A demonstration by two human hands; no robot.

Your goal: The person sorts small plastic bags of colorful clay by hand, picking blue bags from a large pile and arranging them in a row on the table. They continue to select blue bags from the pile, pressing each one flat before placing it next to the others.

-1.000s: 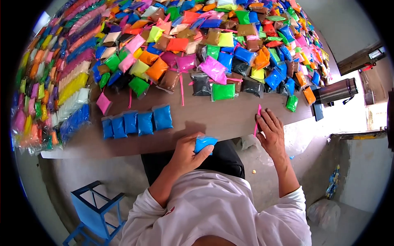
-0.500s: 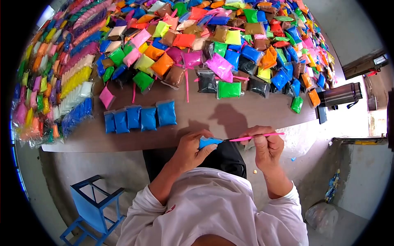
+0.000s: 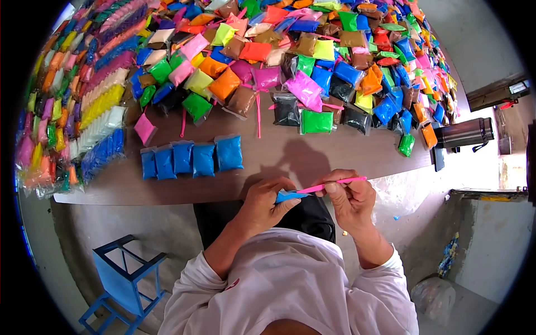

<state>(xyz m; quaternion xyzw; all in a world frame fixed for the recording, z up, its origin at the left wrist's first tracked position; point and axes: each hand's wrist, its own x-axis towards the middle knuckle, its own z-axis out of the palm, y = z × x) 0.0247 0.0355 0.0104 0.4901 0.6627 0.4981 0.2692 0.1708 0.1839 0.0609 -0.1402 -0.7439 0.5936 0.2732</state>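
Note:
Just beyond the table's near edge, my left hand (image 3: 263, 205) holds a small blue packet (image 3: 286, 196) between thumb and fingers. My right hand (image 3: 350, 196) pinches a thin pink stick (image 3: 340, 181), whose left end touches the packet's opening. The fingers of my right hand are also close against the packet's right end. On the table, left of my hands, several blue packets (image 3: 203, 159) lie side by side in a row.
A large heap of coloured packets (image 3: 301, 89) covers the far part of the table (image 3: 223, 192). Sorted packets (image 3: 100, 111) lie at the left. A metal flask (image 3: 464, 132) lies at the right edge. Below left is a blue stool (image 3: 125, 276).
My right hand has moved left with the pink stick, closer to my left hand. The stick's tip now meets the blue packet, which looks flatter.

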